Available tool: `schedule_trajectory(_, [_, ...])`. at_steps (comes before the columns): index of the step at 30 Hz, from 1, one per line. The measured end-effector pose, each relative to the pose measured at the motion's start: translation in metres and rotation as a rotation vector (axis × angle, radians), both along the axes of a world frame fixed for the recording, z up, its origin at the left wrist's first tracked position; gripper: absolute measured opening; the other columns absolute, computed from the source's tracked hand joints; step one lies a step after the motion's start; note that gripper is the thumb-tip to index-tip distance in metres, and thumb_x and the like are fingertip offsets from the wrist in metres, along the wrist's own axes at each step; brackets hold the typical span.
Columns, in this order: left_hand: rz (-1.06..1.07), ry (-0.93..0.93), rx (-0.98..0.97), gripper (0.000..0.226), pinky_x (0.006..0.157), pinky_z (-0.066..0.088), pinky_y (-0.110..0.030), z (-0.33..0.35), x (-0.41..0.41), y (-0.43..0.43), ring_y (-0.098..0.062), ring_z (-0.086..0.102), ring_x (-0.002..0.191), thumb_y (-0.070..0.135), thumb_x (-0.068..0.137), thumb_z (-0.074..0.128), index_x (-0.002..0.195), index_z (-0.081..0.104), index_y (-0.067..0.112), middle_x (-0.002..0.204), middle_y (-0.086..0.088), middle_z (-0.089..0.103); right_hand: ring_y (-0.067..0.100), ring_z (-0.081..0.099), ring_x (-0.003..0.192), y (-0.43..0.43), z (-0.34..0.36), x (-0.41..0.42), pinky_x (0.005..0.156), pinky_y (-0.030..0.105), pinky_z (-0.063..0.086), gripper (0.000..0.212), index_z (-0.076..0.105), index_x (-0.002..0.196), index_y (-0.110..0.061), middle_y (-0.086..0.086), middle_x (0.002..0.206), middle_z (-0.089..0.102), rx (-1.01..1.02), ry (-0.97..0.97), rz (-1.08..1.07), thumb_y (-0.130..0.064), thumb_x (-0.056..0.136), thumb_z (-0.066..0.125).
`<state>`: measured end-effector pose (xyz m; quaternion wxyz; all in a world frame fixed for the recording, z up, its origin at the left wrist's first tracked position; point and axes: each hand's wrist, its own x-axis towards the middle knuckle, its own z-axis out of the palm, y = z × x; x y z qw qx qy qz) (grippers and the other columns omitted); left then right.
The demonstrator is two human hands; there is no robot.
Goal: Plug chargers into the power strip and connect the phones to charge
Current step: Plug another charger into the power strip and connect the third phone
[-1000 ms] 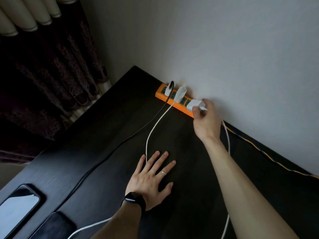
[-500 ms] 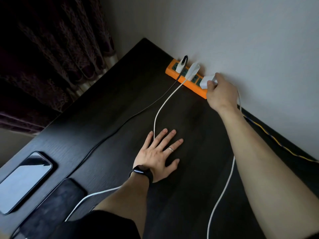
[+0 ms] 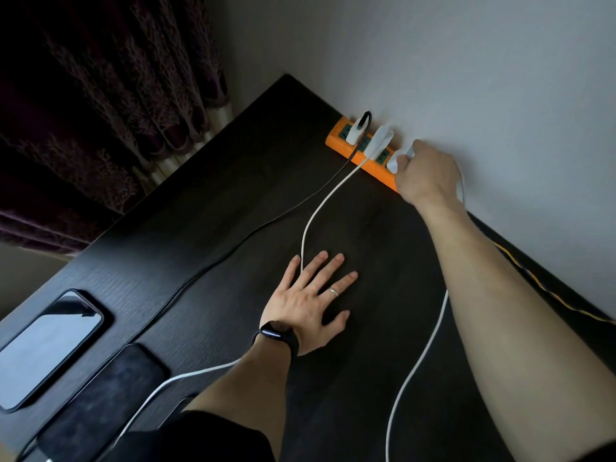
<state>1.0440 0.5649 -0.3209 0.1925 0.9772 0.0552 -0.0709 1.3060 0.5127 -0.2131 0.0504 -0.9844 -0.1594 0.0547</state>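
Orange plastic power strip (image 3: 358,155) at 1 o'clock, flush to matte grey wall (image 3: 466,61), on dark wood-grain table (image 3: 216,201). Right hand (image 3: 428,176) clenched round boxy white charger (image 3: 395,161) at strip's near end; seated or not, cannot tell. Two plugged adapters at its 10 o'clock: far adapter (image 3: 354,133) with black braided cable (image 3: 233,248), middle adapter (image 3: 378,141) with smooth white cable (image 3: 320,211). Left hand (image 3: 308,303) flat, fingers spread, grasping nothing, over white cable. At 8 o'clock, glossy phone (image 3: 46,348) and matte dark phone (image 3: 110,395). Patterned dark curtain (image 3: 116,95) at 10 o'clock.

Mostly hidden under right hand (image 3: 428,176): third charger (image 3: 392,164).
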Motion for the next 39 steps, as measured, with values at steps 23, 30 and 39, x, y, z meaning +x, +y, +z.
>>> schedule_trajectory(23, [-0.014,0.038,-0.006,0.069,0.116,-0.025,-0.046,-0.002,-0.001,-0.001,-0.011,-0.029,0.148,0.067,0.094,0.021,0.153,-0.010,0.050,0.164,0.014,-0.019,0.036,0.064,0.103,0.028,-0.013,-0.006,0.080,0.040,0.053,0.051,0.037,0.138,0.009,0.025,0.117,0.063,-0.432,-0.206,0.147,-0.014,0.096,0.056])
schedule_trajectory(30, [-0.016,0.050,0.012,0.068,0.118,-0.022,-0.046,0.001,0.000,-0.001,-0.011,-0.026,0.149,0.068,0.093,0.019,0.153,-0.008,0.051,0.164,0.015,-0.018,0.039,0.046,0.132,-0.004,-0.023,-0.068,0.101,0.047,0.048,0.095,0.000,0.159,-0.028,0.023,0.147,0.043,0.097,0.057,0.070,-0.016,0.091,0.065])
schedule_trajectory(39, [-0.019,0.049,0.088,0.067,0.122,-0.009,-0.050,0.004,0.001,-0.002,-0.014,-0.013,0.153,0.067,0.094,0.018,0.154,-0.004,0.048,0.167,0.013,-0.006,0.009,0.046,0.130,-0.113,-0.022,-0.284,0.099,0.020,0.042,0.049,0.047,0.143,-0.030,-0.006,0.140,0.053,0.317,0.097,-0.063,-0.028,0.095,0.060])
